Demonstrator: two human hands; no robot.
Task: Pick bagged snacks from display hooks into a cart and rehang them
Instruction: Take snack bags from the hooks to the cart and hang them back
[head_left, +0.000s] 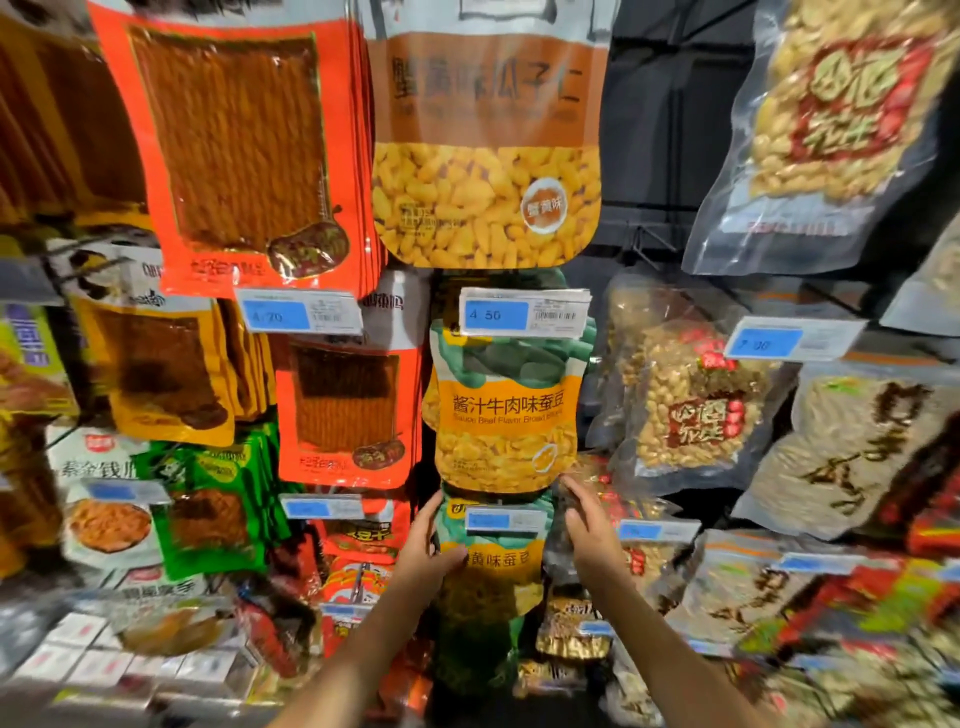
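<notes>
So I'm right up against the snack wall, both hands on the lower green-and-orange bean bag (488, 566), hanging at about 6 o'clock under the bigger beef-flavor bean bag (506, 415). My left hand (428, 548) is on the bag's left edge, thumb across the front and the other fingers behind it as far as I can tell, so it reads as a pinch on that edge. My right hand (589, 525) is at 3 o'clock of the bag, fingers together and pointing up, touching the bag's right side or the clear peanut bag (613, 561) next to it. It's blurry, so I can't tell which.

No cart anywhere in view, so I'm guessing it's behind or below me.

How I'd do this bit: the hook is hidden behind the price tag (504, 519) at the bag's top, at 12 o'clock from my hands. I wouldn't yank down, since that could tear the hang hole. Better to grip high near the top seam, lift a touch, then slide straight toward me along the hook. I'd use the right hand to hold back any bags behind so only one comes off, and watch that the tag above doesn't snag.
</notes>
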